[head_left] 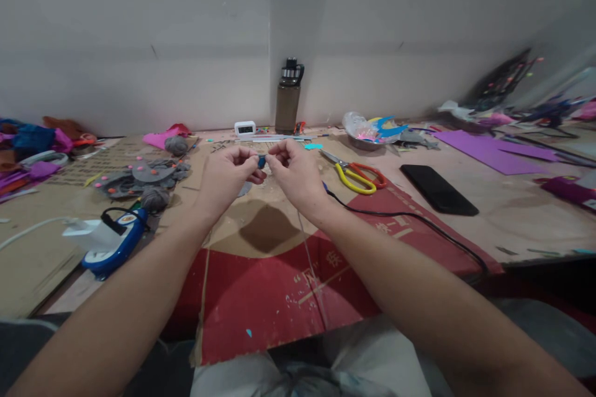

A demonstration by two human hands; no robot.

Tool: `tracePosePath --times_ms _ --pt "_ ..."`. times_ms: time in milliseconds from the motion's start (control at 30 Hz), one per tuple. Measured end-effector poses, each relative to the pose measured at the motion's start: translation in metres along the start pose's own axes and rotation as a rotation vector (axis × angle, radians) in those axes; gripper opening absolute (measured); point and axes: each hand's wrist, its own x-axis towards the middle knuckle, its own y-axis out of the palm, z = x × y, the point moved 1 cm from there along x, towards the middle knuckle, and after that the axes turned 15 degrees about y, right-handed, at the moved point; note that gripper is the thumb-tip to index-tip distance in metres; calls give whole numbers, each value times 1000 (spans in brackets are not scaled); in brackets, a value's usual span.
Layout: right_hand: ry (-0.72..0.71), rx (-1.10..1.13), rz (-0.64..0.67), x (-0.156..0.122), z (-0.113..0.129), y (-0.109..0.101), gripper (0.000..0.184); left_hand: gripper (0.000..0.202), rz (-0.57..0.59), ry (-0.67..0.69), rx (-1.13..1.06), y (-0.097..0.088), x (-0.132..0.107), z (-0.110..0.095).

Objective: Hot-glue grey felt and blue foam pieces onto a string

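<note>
Both my hands are raised over the middle of the table and meet fingertip to fingertip. My left hand [229, 175] and my right hand [293, 172] each pinch a small blue piece [261, 162] held between them. Most of the piece is hidden by my fingers. A grey felt scrap [244, 188] lies on the cardboard just under my left hand. Yellow and red scissors [354, 175] lie to the right of my right hand.
Red and brown cardboard [279, 291] covers the table. A black phone [437, 188] and a black cable [419, 223] lie right. A blue glue gun [114, 242], grey felt pieces [144, 177], a brown bottle [287, 99], a white clock [244, 129] and purple sheets [488, 152] surround.
</note>
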Motion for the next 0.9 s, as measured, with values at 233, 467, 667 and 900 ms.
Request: tracePosePath --times_ms 233,467,667,900 --pt "-4 10 75 2 1 -1 12 10 34 -39 -129 -4 3 7" --pt "42 16 116 4 5 -5 12 13 155 -163 -266 -10 6 6" --pt "96 55 114 7 2 -9 13 21 265 -224 -306 -21 13 10" --pt "68 -10 71 8 -1 -10 11 23 168 -197 -286 -18 12 11"
